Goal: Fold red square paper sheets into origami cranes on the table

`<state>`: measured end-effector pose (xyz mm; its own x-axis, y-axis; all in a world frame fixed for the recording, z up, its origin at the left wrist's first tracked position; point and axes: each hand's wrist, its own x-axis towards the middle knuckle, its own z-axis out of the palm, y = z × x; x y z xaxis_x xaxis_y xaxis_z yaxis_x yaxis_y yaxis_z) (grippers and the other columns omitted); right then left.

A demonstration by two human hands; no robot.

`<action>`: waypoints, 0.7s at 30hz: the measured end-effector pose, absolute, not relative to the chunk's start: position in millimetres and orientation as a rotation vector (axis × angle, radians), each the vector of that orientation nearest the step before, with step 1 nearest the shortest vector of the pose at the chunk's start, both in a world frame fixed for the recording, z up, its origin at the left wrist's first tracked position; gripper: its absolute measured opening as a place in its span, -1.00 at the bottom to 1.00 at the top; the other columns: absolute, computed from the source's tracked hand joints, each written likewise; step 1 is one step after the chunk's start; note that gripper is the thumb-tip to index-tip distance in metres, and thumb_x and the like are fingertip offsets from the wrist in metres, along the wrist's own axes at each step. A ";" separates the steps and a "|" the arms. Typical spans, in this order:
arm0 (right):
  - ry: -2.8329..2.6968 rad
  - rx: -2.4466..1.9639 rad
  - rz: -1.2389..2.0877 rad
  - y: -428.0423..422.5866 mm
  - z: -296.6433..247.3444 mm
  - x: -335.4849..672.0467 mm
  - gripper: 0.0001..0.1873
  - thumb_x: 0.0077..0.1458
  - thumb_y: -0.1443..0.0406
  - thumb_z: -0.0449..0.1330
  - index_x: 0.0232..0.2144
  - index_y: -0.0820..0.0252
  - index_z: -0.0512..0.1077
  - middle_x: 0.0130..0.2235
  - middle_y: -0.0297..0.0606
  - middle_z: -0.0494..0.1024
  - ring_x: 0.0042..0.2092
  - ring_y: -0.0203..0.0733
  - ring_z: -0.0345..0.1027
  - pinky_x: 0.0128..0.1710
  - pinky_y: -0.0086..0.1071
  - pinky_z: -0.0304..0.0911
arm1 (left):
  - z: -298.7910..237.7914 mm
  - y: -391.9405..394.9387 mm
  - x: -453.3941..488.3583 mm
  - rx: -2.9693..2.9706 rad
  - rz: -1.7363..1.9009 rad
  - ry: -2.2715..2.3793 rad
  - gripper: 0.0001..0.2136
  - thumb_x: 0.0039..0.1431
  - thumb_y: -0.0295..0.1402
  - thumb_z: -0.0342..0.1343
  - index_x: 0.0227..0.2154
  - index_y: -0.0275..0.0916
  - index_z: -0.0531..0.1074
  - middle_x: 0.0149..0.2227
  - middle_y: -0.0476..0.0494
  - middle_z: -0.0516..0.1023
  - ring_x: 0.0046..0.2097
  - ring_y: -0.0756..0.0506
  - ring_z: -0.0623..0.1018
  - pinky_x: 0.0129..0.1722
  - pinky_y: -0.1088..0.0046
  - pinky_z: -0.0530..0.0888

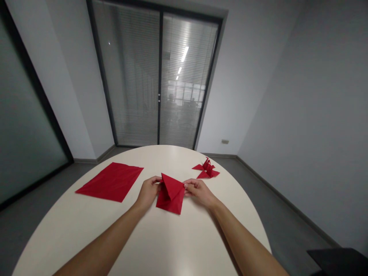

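Note:
A partly folded sheet of red origami paper [173,191] is between my hands over the middle of the table. Its upper part forms a raised triangular flap with a dark opening beneath, above a square lower layer. My left hand [150,190] has its fingers closed on the paper's upper left edge; some fingertips are hidden behind it. At the right corner, my right hand [198,190] pinches the paper between thumb and fingers.
Flat on the round cream table [161,245] lies a creased red paper sheet [112,182] at the left. Folded red paper cranes [207,169] sit at the far right, overlapping. Beyond stands a glazed partition with blinds [155,76]. A dark object [339,260] shows at lower right.

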<state>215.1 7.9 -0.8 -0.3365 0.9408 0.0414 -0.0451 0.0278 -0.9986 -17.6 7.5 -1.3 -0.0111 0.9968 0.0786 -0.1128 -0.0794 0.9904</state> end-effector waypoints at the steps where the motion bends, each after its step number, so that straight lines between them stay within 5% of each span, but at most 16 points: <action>1: -1.435 -0.966 1.446 8.2 -1.5 215.2 -0.45 -0.11 -0.07 0.44 -0.24 0.24 0.57 -0.31 -0.17 0.65 -0.29 -0.15 0.55 -0.18 -0.22 0.45 | -1.2 7.8 -17.6 1.180 1.318 1.081 -0.79 -0.16 -0.33 0.23 -0.39 -0.28 0.56 -0.45 -0.11 0.62 -0.42 -0.12 0.55 -0.42 0.43 0.44; 8: -1.356 -0.974 1.380 10.6 -3.3 214.8 -0.44 -0.12 -0.02 0.45 -0.17 0.22 0.54 -0.33 -0.16 0.66 -0.28 -0.08 0.57 -0.21 -0.20 0.47 | 6.5 -0.9 -18.1 1.352 1.507 1.234 -0.65 0.01 -0.22 0.24 -0.12 -0.24 0.50 -0.06 -0.25 0.60 -0.16 -0.16 0.58 -0.17 0.31 0.49; 13: -1.288 -1.019 1.300 15.6 -6.7 215.4 -0.48 -0.12 0.01 0.45 -0.19 0.23 0.55 -0.33 -0.17 0.66 -0.29 -0.10 0.56 -0.24 -0.25 0.46 | 10.0 -17.2 -12.1 1.610 1.507 1.373 -0.80 0.18 -0.21 0.13 -0.24 -0.21 0.50 -0.26 -0.15 0.58 -0.31 -0.11 0.51 -0.32 0.40 0.43; 21: -1.280 -0.999 1.337 16.4 -8.3 212.2 -0.47 -0.13 0.00 0.46 -0.20 0.25 0.59 -0.32 -0.17 0.66 -0.28 -0.12 0.55 -0.21 -0.25 0.45 | 5.2 -16.8 -5.1 1.706 1.428 1.238 -0.83 0.19 -0.23 0.13 -0.36 -0.21 0.54 -0.25 -0.15 0.61 -0.21 -0.14 0.55 -0.24 0.38 0.42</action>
<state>212.2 16.4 -8.3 -0.1674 0.9835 0.0690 -0.1117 0.0506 -0.9925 -5.1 -16.8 5.2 -0.0070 0.9103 0.4139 0.2808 -0.3955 0.8745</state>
